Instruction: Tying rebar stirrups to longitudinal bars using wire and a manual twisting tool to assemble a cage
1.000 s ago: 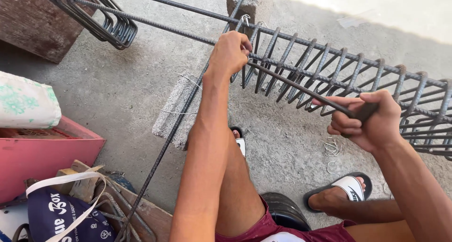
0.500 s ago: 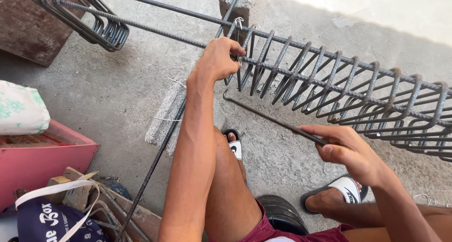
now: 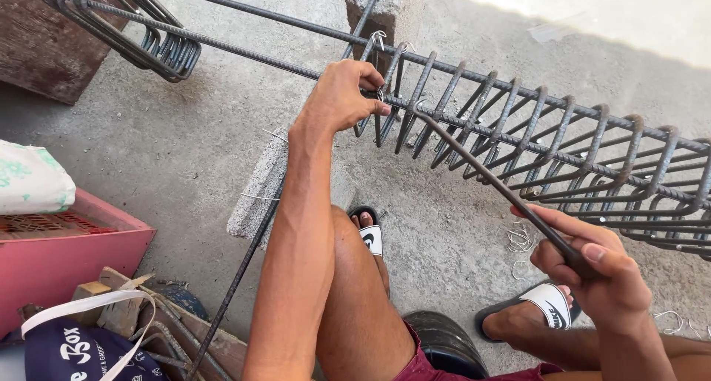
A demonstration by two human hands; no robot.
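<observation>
At the lower right of the frame, the right hand (image 3: 592, 273) is closed around a thin, dark steel hook rod (image 3: 489, 177), slanted toward the upper left. Farther up, at centre, the left hand (image 3: 344, 96) is pinching tie wire on the ribbed rebar cage (image 3: 563, 140), whose long axis runs toward the right edge.

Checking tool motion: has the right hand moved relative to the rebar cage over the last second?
Yes. The right hand, gripping the hooked rod, has pulled back from the rebar cage, down toward the sandalled foot.
</observation>
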